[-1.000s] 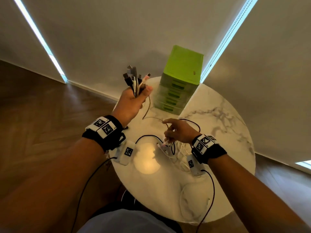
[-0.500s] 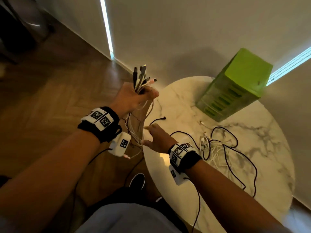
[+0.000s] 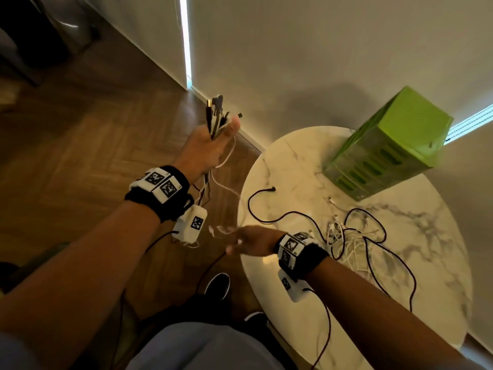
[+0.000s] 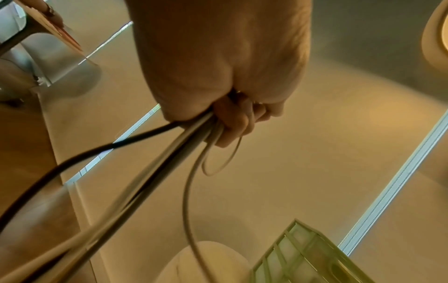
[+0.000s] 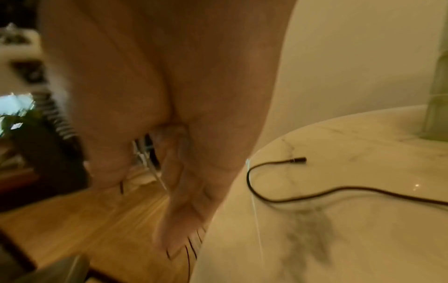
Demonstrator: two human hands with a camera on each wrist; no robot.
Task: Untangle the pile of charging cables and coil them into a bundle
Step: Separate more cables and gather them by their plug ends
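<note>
My left hand (image 3: 210,145) is raised over the floor left of the table and grips a bunch of charging cable ends (image 3: 216,113), plugs pointing up. The left wrist view shows the left hand's fingers (image 4: 230,122) curled round black and white cables (image 4: 169,153) that hang down. My right hand (image 3: 240,240) is blurred at the table's left edge, fingers stretched toward the hanging strands; I cannot tell if it touches them. A tangle of white and black cables (image 3: 349,236) lies on the table. One black cable (image 3: 262,201) (image 5: 266,199) trails away from it.
The round marble table (image 3: 306,161) stands by a pale wall. A green drawer unit (image 3: 386,145) sits at its far side. Wooden floor lies to the left, and a dark shoe (image 3: 217,285) is below the table's edge.
My left hand carried the cable ends left, off the table and over the floor. My right hand left the tangle and moved left to the table's edge. The head view swung left.
</note>
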